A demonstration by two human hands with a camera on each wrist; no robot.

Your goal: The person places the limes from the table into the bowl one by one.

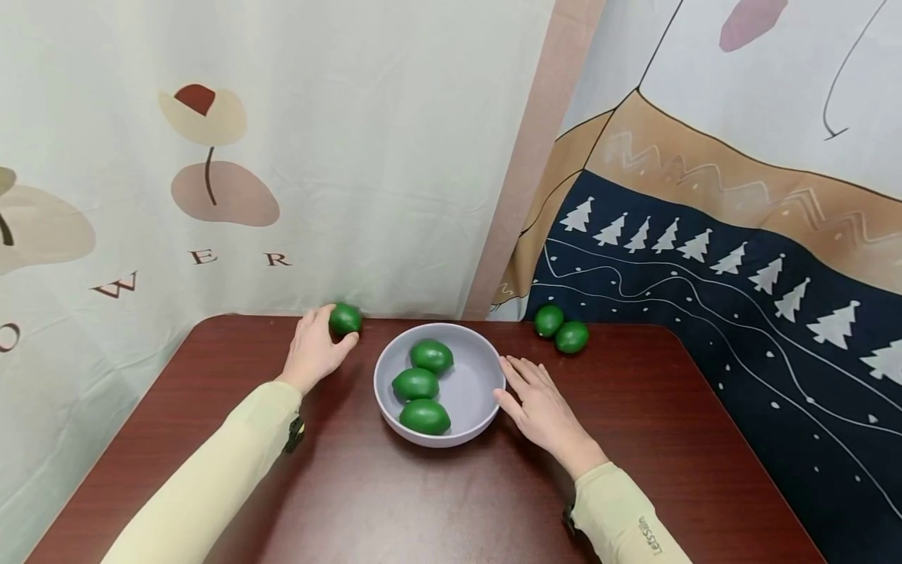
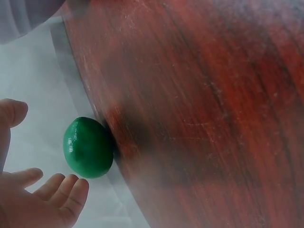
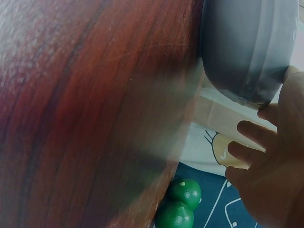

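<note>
The left hand (image 1: 315, 348), thumb and fingers spread, is at a lime (image 1: 346, 319) on the surface's (image 1: 338, 501) far edge, left of centre; contact is unclear. A grey bowl (image 1: 474, 384) holds three limes (image 1: 416, 385). The right hand (image 1: 539, 403), fingers spread, touches its right side. Two limes (image 1: 571, 338) touch near the far right corner.

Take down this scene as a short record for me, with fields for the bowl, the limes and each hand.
Bowl: grey, upright on the table
Inside it: three limes, in its left half in the head view
Left of it: one lime, near the table's far edge
Right of it: two limes, close together near the far edge
Left hand: open beside the single lime; contact unclear
Right hand: fingers at the bowl's right side
Lime count: six
</note>
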